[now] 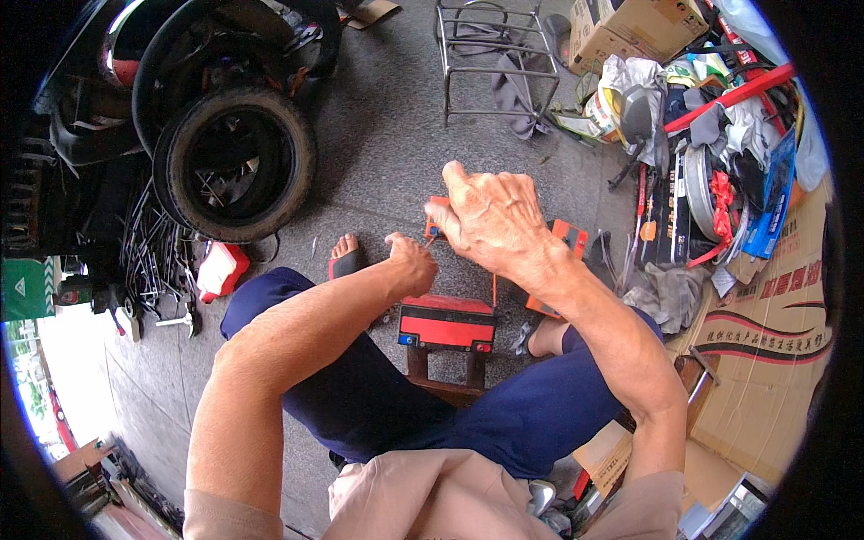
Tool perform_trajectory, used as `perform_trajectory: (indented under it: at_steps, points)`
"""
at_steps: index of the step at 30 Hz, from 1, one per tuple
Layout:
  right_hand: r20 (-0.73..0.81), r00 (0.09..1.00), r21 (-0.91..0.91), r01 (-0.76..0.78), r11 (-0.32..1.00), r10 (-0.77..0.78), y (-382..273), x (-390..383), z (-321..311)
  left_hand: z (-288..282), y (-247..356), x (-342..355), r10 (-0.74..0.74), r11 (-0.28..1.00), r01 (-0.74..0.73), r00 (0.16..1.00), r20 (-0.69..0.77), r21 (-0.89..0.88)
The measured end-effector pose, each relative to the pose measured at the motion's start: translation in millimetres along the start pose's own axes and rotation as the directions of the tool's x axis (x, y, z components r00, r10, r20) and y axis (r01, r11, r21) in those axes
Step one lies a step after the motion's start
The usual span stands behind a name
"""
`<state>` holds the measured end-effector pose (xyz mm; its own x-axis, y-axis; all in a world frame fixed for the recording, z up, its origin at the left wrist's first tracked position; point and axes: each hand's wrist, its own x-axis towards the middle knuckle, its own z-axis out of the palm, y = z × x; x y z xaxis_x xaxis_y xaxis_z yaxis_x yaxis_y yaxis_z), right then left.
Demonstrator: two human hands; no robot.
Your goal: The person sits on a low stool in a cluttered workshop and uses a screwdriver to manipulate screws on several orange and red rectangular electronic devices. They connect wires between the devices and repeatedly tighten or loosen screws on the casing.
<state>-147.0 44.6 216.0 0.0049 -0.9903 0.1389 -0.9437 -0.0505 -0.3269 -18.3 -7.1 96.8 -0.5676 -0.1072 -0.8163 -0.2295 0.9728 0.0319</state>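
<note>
Fingers [455, 180] of the left hand [413, 262] and right hand [499, 219] were curled just beyond the red battery [446, 331], though whether they pinched anything could not be told.

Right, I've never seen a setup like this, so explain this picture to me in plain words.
There is no robot here: a seated person works with two bare hands. A wide fisheye camera on the head looks down, so straight edges bend near the rim, and the person's left is the picture's left.

The left hand and right hand are curled close together. What they may hold is too small or hidden to tell.

Just below them, between the knees, is a red-and-black block. On the grey floor beyond, a black tire is at the left, and a cardboard box is at the upper right.
</note>
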Motion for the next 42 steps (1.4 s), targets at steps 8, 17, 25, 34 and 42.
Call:
perform_trajectory:
  at_steps: [8,17,25,34,42]
  points:
    - [-0.02,1.0,0.014,-0.019,1.0,0.019,-0.4,1.1,5.8,-7.7,1.1,-3.7,-0.009,1.0,0.009,1.0,0.013,-0.008]
    - [-0.082,0.996,-0.01,0.038,0.999,-0.038,0.0,-0.4,3.6,2.9,-0.9,-2.0,-0.006,0.999,0.003,0.995,-0.098,-0.034]
    - [0.008,1.0,0.074,-0.005,0.997,0.004,-1.9,2.3,9.1,0.9,0.2,0.2,-0.022,0.999,0.021,0.999,-0.042,-0.044]
    - [0.086,0.996,-0.006,-0.027,1.0,0.027,-9.0,3.7,4.8,2.2,0.2,7.5,-0.037,0.996,0.037,0.999,0.005,-0.086]
    - [-0.036,0.997,-0.008,0.075,0.997,-0.075,-7.7,-2.2,3.8,12.2,-1.4,11.1,0.007,0.997,-0.012,0.998,-0.062,-0.074]
